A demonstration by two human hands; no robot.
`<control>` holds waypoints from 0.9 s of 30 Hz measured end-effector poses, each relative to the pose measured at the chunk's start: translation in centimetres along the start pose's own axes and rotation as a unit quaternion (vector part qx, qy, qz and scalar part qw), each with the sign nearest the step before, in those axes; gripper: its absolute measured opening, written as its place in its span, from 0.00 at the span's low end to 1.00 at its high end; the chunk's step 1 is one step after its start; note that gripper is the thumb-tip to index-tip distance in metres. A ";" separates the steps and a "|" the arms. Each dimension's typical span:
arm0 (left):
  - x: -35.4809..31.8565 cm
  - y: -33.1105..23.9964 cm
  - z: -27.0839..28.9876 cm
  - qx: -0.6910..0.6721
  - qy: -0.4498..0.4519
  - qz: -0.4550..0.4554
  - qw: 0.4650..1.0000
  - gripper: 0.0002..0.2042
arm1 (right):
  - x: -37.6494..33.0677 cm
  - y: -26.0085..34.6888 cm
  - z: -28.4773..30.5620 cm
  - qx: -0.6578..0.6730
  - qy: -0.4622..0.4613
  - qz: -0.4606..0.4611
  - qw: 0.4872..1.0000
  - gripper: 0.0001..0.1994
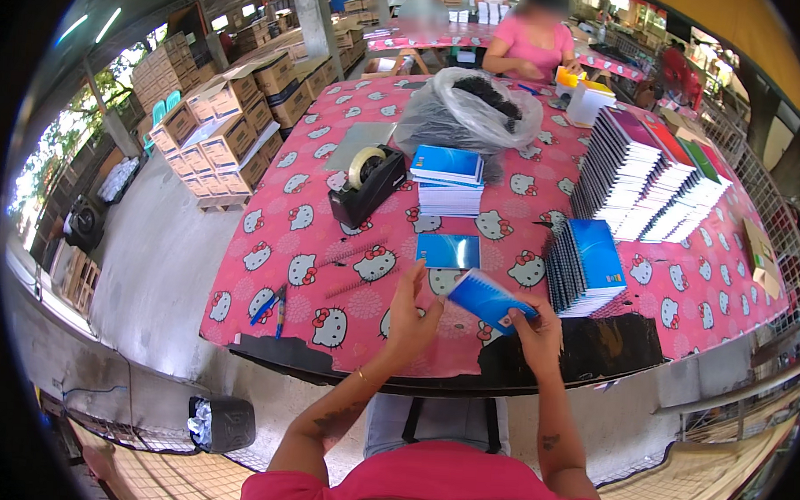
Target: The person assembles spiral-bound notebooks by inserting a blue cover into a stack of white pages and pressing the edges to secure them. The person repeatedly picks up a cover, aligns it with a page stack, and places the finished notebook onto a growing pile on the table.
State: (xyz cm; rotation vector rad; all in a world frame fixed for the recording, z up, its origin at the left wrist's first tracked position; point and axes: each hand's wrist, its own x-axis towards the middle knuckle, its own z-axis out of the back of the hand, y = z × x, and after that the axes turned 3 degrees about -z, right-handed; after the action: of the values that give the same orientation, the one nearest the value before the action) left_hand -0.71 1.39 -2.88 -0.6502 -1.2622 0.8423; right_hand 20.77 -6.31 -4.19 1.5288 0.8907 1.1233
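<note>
Blue notebook (pixel 486 299): held above the near tabletop (pixel 277 246) edge, long axis running far-left to near-right, tilted. Left hand (pixel 412 319) fingers grip its left end; right hand (pixel 538 332) fingers pinch its right end.

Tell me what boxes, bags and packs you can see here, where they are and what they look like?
Cardboard boxes: stacked on the floor left of the table, brown, with pale labels.
Plastic bag: far middle of the table, clear and crumpled, dark stuff inside.
White box: far right part of the table, small and upright.
More cardboard boxes: far back, brown, too small to tell more.
</note>
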 end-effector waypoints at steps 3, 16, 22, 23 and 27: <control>-0.8 0.9 0.0 0.106 0.162 -0.093 0.977 0.30 | 0.9 1.5 -0.9 -0.199 0.071 0.093 0.973 0.10; 2.1 3.2 4.9 0.317 0.042 -0.087 0.944 0.26 | 0.5 -2.7 -1.6 0.004 0.042 -0.065 0.997 0.09; 2.2 3.8 6.8 0.269 0.090 -0.081 0.955 0.15 | 0.6 -2.9 -1.8 -0.010 0.072 -0.048 0.996 0.11; 2.0 1.9 6.3 0.240 0.077 -0.085 0.964 0.10 | 0.6 -2.8 -2.0 -0.013 0.076 -0.048 0.996 0.12; 0.7 0.1 5.0 0.132 0.143 -0.066 0.979 0.06 | 0.3 -3.2 -1.8 0.004 0.086 -0.048 0.995 0.14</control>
State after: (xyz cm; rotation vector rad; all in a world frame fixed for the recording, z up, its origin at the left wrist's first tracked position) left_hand -5.54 1.87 -1.63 -0.4503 -0.9031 0.7591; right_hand 19.17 -4.78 -7.16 1.3955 1.0738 1.1961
